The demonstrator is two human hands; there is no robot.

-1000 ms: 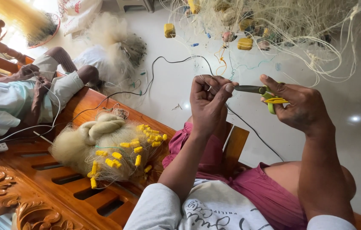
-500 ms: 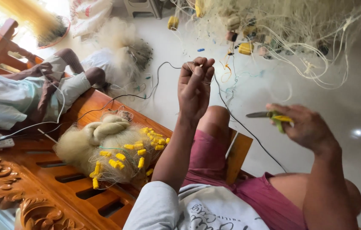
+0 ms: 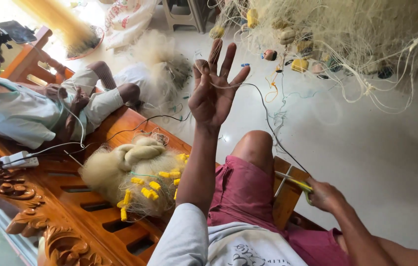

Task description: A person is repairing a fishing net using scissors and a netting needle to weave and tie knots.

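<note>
On the pale tiled floor (image 3: 366, 162) much tangled net (image 3: 347, 34) looks unworked; left hand (image 3: 214, 91) raised, fingers spread with twine (image 3: 268, 118) looped on them, right hand (image 3: 324, 194) clamped on scissors (image 3: 295, 181).

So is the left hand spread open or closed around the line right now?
Spread open: the left hand is raised with its fingers splayed, and the thin line runs from them down toward the right hand.

The raised left hand (image 3: 215, 88) is in the centre, toward 12 o'clock. The right hand (image 3: 323, 194) is lower, at 4 o'clock from it, and holds a netting needle (image 3: 293, 181) over the knee (image 3: 254, 148). A cord (image 3: 268, 116) runs between both hands. At 8 o'clock a bundle of net (image 3: 135, 175) lies on the bench (image 3: 36, 197). At 10 o'clock another person (image 3: 31, 111) sits. At 1 o'clock a net pile (image 3: 347, 34) lies on the floor (image 3: 376, 148).
</note>
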